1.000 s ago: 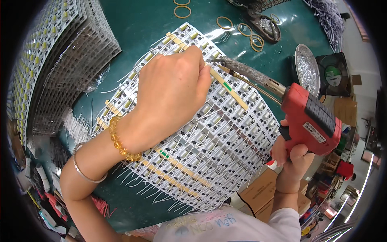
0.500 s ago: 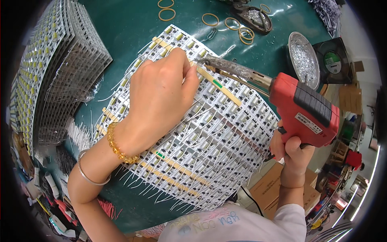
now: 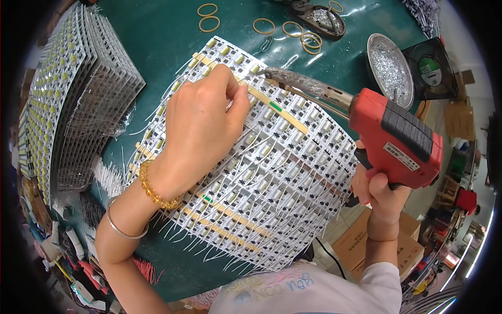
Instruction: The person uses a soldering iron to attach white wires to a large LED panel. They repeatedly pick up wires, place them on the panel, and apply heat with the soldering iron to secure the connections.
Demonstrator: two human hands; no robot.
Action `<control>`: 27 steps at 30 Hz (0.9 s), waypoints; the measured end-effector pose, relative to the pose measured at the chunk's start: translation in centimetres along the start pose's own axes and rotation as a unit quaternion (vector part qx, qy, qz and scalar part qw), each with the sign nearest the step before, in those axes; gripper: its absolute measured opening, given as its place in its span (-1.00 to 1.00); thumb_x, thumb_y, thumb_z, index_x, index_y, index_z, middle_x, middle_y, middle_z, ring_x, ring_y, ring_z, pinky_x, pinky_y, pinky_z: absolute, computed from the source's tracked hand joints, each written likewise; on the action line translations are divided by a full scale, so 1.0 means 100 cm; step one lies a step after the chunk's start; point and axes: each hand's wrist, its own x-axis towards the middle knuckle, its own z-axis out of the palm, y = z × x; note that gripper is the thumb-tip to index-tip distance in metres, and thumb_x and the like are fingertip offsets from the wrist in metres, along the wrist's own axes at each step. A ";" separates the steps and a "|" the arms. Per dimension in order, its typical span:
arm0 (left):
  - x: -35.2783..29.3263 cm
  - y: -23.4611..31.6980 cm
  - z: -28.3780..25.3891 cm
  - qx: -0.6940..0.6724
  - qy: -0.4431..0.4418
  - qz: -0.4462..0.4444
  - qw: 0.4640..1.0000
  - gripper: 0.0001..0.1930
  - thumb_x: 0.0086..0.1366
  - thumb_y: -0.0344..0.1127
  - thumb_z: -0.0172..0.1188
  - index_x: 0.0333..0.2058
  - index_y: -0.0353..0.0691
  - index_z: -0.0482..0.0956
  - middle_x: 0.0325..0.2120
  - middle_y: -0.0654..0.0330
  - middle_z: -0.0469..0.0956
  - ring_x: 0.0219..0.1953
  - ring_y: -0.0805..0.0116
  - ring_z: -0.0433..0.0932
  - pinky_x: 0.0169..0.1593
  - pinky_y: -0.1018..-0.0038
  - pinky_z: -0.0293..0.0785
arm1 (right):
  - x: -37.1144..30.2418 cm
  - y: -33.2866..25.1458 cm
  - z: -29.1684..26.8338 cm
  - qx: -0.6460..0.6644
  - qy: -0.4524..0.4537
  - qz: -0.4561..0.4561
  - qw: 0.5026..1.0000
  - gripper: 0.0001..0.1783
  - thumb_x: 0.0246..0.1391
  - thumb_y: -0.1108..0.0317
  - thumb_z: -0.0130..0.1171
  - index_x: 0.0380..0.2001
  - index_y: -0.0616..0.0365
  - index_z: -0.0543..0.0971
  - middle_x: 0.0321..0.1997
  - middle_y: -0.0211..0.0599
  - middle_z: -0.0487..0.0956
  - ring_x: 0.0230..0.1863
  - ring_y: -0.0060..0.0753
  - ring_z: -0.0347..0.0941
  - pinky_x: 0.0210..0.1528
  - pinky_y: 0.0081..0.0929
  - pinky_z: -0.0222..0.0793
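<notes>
A white sheet of small circuit boards (image 3: 319, 152) lies tilted on the table, with rows of pale components and thin white wires (image 3: 261, 191) across it. My right hand (image 3: 386, 196) grips a red soldering gun (image 3: 400, 137) by its handle. The gun's dark metal tip (image 3: 265, 72) points left, over the sheet's upper edge and just above my left fingers. My left hand (image 3: 201, 125) rests over the sheet's upper left part, thumb and forefinger pinched together. Whatever sits between those fingertips is hidden. A tan strip (image 3: 293, 123) with a green mark runs across the boards beside my left thumb.
Stacked circuit-board sheets (image 3: 78, 110) rise at the left, beside bundles of white wire (image 3: 108, 177). Rubber bands (image 3: 312, 43) and a dark holder (image 3: 328, 23) lie at the back. A metal dish with silvery bits (image 3: 391, 73) stands near a black fan (image 3: 431, 70) at right.
The soldering gun's tip has moved slightly up and away from my left fingers. The whole view has shifted a little. My left hand keeps its pinch.
</notes>
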 end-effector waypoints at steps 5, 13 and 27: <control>-0.001 0.000 -0.001 0.004 -0.004 -0.006 1.000 -0.79 0.14 -0.36 0.19 -0.58 -0.34 0.41 -0.75 0.18 0.43 -0.71 0.45 0.37 -0.60 0.52 0.24 | 0.002 -0.002 -0.002 -0.028 -0.021 0.022 0.999 -0.38 -0.08 0.29 0.32 0.03 0.25 0.33 -0.52 -0.40 0.46 -0.68 -0.64 0.30 -0.70 -0.67 0.21; 0.000 0.000 -0.001 0.002 0.002 0.005 1.000 -0.78 0.15 -0.36 0.18 -0.58 -0.33 0.40 -0.78 0.19 0.41 -0.73 0.47 0.36 -0.61 0.53 0.22 | 0.011 -0.004 0.018 -0.045 0.034 -0.054 0.997 -0.34 -0.06 -0.01 0.26 -0.19 0.44 0.36 -0.80 -0.42 0.30 -0.85 -0.61 0.17 -0.74 -0.62 0.14; 0.001 0.000 -0.001 0.002 -0.012 -0.011 1.000 -0.79 0.14 -0.34 0.18 -0.57 -0.34 0.42 -0.76 0.17 0.44 -0.72 0.46 0.38 -0.61 0.52 0.24 | 0.009 -0.007 0.010 -0.058 0.001 0.005 0.998 -0.47 -0.13 0.48 0.28 -0.02 0.25 0.40 -0.46 -0.39 0.50 -0.67 -0.70 0.28 -0.66 -0.69 0.19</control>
